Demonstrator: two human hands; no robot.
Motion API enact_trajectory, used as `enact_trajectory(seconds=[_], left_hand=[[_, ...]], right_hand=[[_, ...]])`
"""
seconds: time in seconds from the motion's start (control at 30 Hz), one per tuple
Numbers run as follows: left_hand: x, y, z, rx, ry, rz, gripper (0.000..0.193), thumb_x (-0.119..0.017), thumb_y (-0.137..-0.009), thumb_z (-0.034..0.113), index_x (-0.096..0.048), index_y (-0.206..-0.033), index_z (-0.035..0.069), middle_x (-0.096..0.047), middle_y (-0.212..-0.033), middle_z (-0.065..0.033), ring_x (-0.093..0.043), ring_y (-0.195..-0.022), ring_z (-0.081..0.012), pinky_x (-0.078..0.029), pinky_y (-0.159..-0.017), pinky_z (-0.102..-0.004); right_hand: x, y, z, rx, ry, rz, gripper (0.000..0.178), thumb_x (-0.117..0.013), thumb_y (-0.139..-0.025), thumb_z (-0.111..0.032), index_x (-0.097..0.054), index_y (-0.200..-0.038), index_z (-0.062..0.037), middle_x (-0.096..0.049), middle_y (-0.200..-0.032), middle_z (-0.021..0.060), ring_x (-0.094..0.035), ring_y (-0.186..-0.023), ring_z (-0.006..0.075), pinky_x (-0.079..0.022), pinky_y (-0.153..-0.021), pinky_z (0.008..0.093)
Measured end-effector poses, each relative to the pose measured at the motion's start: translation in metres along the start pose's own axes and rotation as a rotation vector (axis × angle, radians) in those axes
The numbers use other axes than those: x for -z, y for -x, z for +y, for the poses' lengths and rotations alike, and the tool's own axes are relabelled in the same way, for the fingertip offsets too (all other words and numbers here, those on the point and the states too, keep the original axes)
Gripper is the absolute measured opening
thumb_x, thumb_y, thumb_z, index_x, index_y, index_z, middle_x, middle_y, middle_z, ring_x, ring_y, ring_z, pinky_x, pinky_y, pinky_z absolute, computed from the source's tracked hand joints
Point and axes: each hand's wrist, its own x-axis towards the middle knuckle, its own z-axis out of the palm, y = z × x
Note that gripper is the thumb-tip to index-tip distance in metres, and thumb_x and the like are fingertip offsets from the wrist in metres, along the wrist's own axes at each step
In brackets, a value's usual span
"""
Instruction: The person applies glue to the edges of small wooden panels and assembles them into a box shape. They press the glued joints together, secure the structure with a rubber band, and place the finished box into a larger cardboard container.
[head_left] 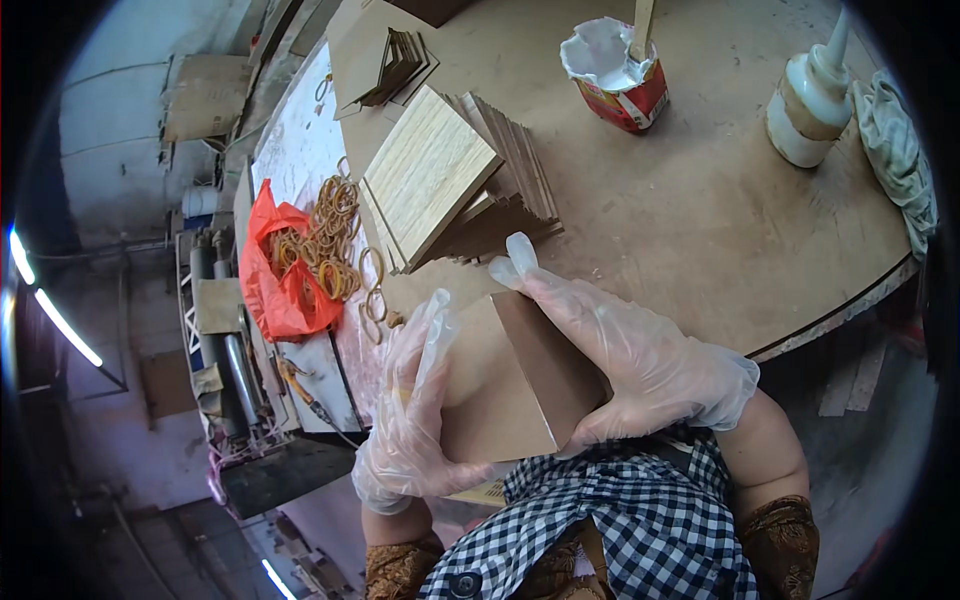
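Note:
Between my two hands is a brown board box (485, 385), tilted, with one flat face and a darker sloping side showing. My left hand (405, 405), in a clear plastic glove, is closed along its left edge, thumb under the lower edge. My right hand (640, 350), gloved the same way, grips the right side with its fingers over the far corner. The box's underside is hidden. Just beyond it stands a stack of wood-grain panels (430, 175), with more brown boards (515, 155) leaning beside them.
A red bag (275, 270) spills rubber bands (335, 225) at the left. Farther off, a torn red tub (625, 95) of white paste holds a wooden stick (642, 30). A white squeeze bottle (805, 105) and a crumpled cloth (895, 150) are at the table's right edge.

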Motion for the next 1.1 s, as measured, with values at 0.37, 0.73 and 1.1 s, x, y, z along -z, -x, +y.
enact_trajectory(seconds=[0.37, 0.73, 1.1], left_hand=[[0.000, -0.002, 0.001, -0.060, -0.028, -0.011, 0.117, -0.082, -0.060, 0.057, -0.035, -0.148, -0.005, -0.034, -0.151, -0.0280, -0.034, -0.140, -0.0441, -0.025, -0.115, -0.0529], [0.003, -0.014, 0.017, 0.030, -0.052, -0.028, 0.108, -0.086, -0.051, 0.037, -0.046, -0.143, -0.003, -0.038, -0.149, -0.0229, -0.038, -0.137, -0.0412, -0.028, -0.113, -0.0508], [-0.005, -0.007, -0.004, -0.174, 0.189, 0.411, 0.125, -0.069, -0.060, 0.079, -0.039, -0.146, -0.006, -0.036, -0.154, -0.0211, -0.027, -0.147, -0.0350, -0.010, -0.121, -0.0488]], right_hand=[[-0.001, -0.003, 0.004, 0.049, 0.022, 0.014, 0.120, -0.087, -0.064, -0.038, -0.017, -0.152, 0.0043, -0.023, -0.156, 0.0252, -0.035, -0.138, 0.0410, -0.031, -0.115, 0.0434], [0.000, -0.006, 0.004, 0.092, 0.061, 0.024, 0.115, -0.089, -0.059, -0.032, -0.028, -0.150, 0.0035, -0.026, -0.155, 0.0242, -0.037, -0.136, 0.0409, -0.034, -0.114, 0.0420], [0.004, -0.002, 0.001, 0.102, 0.052, -0.032, 0.125, -0.089, -0.062, -0.037, -0.014, -0.156, -0.0026, -0.016, -0.162, 0.0199, -0.022, -0.148, 0.0360, -0.023, -0.120, 0.0421]])
